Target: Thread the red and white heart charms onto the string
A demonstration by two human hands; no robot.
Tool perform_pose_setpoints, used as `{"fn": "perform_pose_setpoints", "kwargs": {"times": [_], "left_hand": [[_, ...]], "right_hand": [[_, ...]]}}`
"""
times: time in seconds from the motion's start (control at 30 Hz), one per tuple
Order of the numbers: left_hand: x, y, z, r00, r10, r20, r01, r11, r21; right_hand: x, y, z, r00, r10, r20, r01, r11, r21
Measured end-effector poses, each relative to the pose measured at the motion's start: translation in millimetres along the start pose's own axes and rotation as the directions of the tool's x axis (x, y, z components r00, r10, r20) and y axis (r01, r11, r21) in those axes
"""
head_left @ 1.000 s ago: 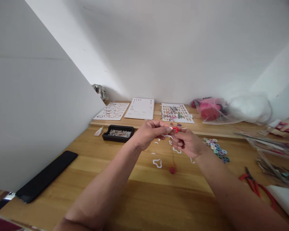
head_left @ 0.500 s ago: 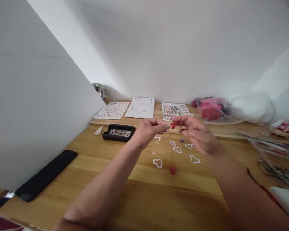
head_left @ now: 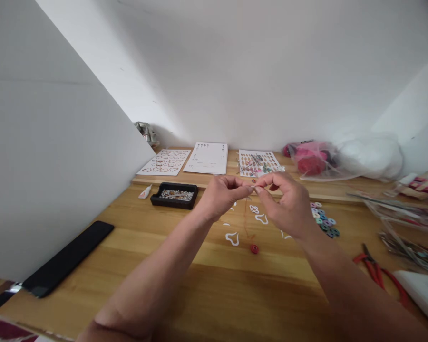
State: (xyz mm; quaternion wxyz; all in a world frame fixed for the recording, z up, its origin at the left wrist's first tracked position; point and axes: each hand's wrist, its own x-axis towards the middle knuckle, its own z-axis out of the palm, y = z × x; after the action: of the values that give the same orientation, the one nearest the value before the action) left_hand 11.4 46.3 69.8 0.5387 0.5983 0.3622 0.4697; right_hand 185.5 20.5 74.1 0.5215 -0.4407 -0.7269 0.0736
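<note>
The small piece (head_left: 254,186) sits straight between the two hands, above the tabletop (head_left: 214,294), at the point where their fingertips meet. The left hand (head_left: 219,197) pinches it from the left, the right hand (head_left: 285,204) from the right, thumb and forefinger pressed together in each grip, so neither hand is nearer. Only a pale sliver with a hint of red shows; its long axis cannot be told. A thin reddish thread (head_left: 245,218) hangs beneath the hands toward the red spool (head_left: 254,249), which lies on the tabletop on the wearer's side of the white cutouts (head_left: 232,239). No brand or writing can be read: the marks on the small bottle (head_left: 145,192) and the paper sheets (head_left: 206,161) are too small.
</note>
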Motion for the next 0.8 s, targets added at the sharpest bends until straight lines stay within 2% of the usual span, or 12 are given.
{"fn": "perform_pose_setpoints", "kwargs": {"times": [0.07,0.2,0.47,0.57,0.63,0.73,0.8], "left_hand": [[-1,0,-0.5,1.000,0.016,-0.013,-0.016,1.000,0.007],[-8,3,1.0,0.998,0.056,-0.027,-0.053,0.996,0.076],[-31,6,14.1,0.993,0.073,-0.089,-0.056,0.981,0.184],[-39,0,13.1,0.997,0.029,-0.073,-0.021,0.994,0.108],[-46,-5,10.5,0.998,-0.027,-0.053,0.028,0.999,0.022],[-59,-10,8.0,0.991,-0.129,-0.027,0.123,0.980,-0.154],[-68,-11,8.5,0.984,-0.179,-0.013,0.169,0.950,-0.262]], "right_hand": [[0,0,0,0.995,0.091,0.038,-0.093,0.995,0.038],[-3,-4,-7,0.945,0.269,0.184,-0.292,0.949,0.114],[-20,-22,-13,0.928,0.334,0.163,-0.355,0.928,0.118],[-28,-23,-17,0.912,0.328,0.244,-0.373,0.912,0.168],[-34,-22,-21,0.913,0.323,0.248,-0.376,0.903,0.209],[-46,-19,-25,0.926,0.352,0.139,-0.378,0.865,0.328],[-54,-18,-25,0.908,0.410,0.087,-0.404,0.799,0.446]]}}
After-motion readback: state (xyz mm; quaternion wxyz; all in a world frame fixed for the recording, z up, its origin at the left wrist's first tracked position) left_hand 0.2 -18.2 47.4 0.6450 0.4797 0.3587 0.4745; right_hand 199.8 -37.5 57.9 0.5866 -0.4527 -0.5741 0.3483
